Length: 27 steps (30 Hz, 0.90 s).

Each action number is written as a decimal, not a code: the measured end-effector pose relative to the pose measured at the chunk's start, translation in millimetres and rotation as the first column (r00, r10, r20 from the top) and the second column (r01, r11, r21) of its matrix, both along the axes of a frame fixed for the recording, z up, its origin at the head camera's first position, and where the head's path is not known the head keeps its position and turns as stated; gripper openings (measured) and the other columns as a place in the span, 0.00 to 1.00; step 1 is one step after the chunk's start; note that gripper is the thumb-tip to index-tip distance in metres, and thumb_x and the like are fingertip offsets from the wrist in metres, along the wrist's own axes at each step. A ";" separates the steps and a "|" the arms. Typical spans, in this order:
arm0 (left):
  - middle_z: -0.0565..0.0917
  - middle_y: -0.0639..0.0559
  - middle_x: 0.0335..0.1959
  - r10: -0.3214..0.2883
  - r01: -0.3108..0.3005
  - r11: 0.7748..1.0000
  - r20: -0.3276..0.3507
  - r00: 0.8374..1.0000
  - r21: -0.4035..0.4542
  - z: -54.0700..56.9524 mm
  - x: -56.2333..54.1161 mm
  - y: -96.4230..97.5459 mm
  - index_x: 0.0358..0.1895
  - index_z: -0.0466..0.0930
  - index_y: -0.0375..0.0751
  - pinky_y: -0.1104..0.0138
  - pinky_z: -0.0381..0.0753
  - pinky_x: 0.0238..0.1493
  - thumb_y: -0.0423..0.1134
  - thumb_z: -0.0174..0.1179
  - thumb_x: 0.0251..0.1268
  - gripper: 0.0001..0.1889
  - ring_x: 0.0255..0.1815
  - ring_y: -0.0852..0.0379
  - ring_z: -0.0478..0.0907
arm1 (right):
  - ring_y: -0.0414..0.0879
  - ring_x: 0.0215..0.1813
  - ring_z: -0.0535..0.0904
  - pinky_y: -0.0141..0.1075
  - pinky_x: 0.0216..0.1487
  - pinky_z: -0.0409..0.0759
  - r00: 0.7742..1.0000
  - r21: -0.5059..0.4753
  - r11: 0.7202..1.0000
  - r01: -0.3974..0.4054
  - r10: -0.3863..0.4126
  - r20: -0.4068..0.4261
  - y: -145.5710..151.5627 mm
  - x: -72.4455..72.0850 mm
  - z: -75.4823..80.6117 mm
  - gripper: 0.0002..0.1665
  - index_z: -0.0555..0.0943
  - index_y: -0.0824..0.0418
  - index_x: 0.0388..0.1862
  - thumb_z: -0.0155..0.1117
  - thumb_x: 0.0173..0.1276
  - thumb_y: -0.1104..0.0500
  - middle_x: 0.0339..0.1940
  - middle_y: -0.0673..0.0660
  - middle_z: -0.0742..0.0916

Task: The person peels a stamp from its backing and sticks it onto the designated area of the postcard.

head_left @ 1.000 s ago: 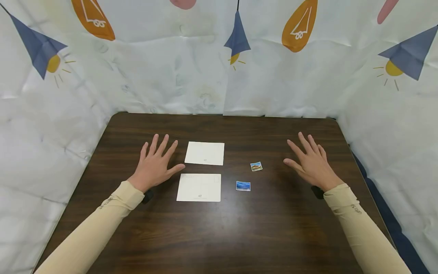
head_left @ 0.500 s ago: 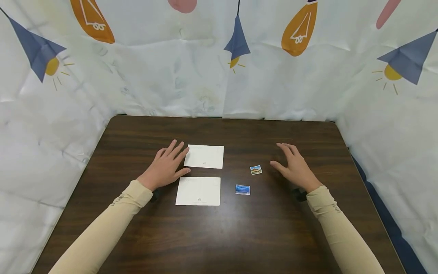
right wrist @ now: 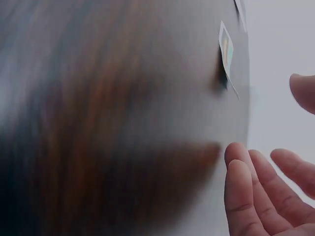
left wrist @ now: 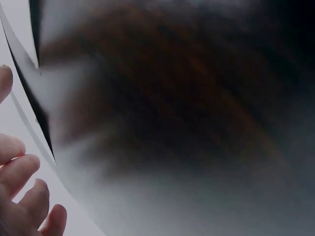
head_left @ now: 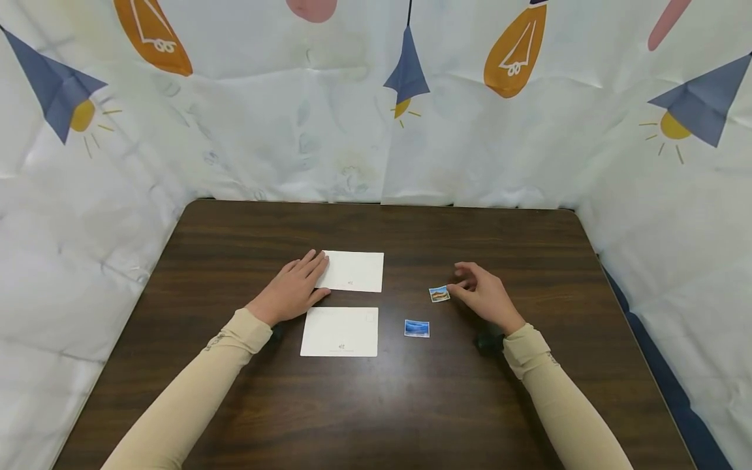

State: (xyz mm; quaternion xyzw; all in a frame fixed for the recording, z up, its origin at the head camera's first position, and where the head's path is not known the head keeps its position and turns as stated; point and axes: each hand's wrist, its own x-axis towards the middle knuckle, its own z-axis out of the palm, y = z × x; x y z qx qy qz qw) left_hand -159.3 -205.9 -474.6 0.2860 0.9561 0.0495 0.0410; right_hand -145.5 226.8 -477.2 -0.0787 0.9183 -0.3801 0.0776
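Note:
My left hand (head_left: 292, 288) lies with straight fingers over the left edge of the upper white postcard (head_left: 356, 271); its thumb reaches toward the gap above the lower postcard (head_left: 339, 333). To the right, my right hand (head_left: 485, 297) hovers with bent fingers, thumb tip right at the edge of a small landscape stamp (head_left: 438, 294). In the right wrist view the thumb stands apart from the fingers (right wrist: 239, 196), and nothing is between them; a stamp (right wrist: 227, 49) lies beyond. A blue stamp (head_left: 417, 328) rests nearer the front.
Everything lies on a dark wood-grain table (head_left: 376, 418). A white curtain (head_left: 247, 130) printed with lamps and bulbs hangs behind the far edge and along both sides.
My left hand has moved right and come over the upper postcard's left edge. My right hand has moved left to the landscape stamp, its fingers bending. Cards and stamps keep their places.

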 end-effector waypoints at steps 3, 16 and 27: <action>0.60 0.34 0.83 -0.006 0.006 1.000 0.022 1.000 -0.010 -3.9 -1.1 1.9 0.81 0.56 0.30 0.42 0.64 0.81 0.51 0.53 0.81 0.37 0.84 0.35 0.57 | 0.56 0.54 0.88 0.51 0.54 0.87 1.000 -0.005 1.000 0.012 -0.012 0.026 -5.7 0.3 -3.3 0.32 0.75 0.62 0.71 0.68 0.73 0.49 0.62 0.63 0.86; 0.59 0.34 0.83 0.003 -0.002 1.000 0.087 0.996 -0.002 -9.2 -5.4 5.2 0.81 0.56 0.30 0.45 0.61 0.83 0.49 0.51 0.82 0.36 0.85 0.38 0.57 | 0.48 0.44 0.84 0.42 0.49 0.85 0.999 0.033 0.999 0.001 -0.003 0.041 -25.7 -1.2 -7.7 0.24 0.84 0.64 0.57 0.76 0.65 0.55 0.44 0.58 0.89; 0.59 0.33 0.83 -0.003 0.007 0.999 0.087 0.996 -0.046 -7.1 -7.4 7.2 0.80 0.57 0.28 0.45 0.62 0.82 0.48 0.51 0.82 0.35 0.84 0.37 0.58 | 0.48 0.42 0.85 0.45 0.48 0.87 1.000 0.077 0.997 -0.017 0.016 0.015 -28.6 -1.3 -7.0 0.15 0.87 0.63 0.50 0.75 0.66 0.61 0.41 0.59 0.88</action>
